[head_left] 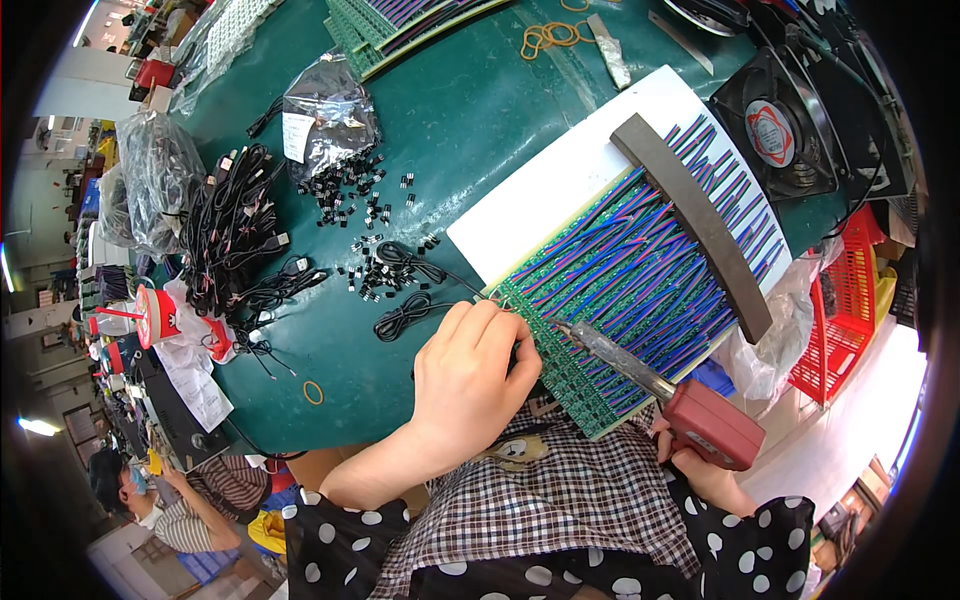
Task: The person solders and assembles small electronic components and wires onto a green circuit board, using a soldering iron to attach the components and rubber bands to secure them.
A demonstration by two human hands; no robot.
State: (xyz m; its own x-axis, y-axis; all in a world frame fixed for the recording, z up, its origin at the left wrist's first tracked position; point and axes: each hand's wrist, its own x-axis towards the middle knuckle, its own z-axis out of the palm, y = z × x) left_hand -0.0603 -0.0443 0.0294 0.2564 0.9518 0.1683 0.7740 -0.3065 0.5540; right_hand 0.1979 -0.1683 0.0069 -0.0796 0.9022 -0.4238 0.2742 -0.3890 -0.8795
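Note:
Green circuit boards (590, 400) lie side by side as a panel, rows of blue, red and black wires (620, 270) running across them. My left hand (470, 365) is closed at the panel's near left corner, its fingertips pinching the end of a thin black cable (455, 282). My right hand (705, 475) is wrapped round the red handle of a soldering gun (712, 425). The gun's tip points left and lies over the boards' near left edge, a short way from my left fingertips. A dark curved bar (700, 220) lies across the wires.
White paper (520, 215) lies under the boards. To the left are small black connectors (345, 190), a plastic bag (330, 110) and bundled black cables (230, 230). A fan (780, 125) stands far right; a red basket (840, 310) is beyond the table. Another person (180, 510) works lower left.

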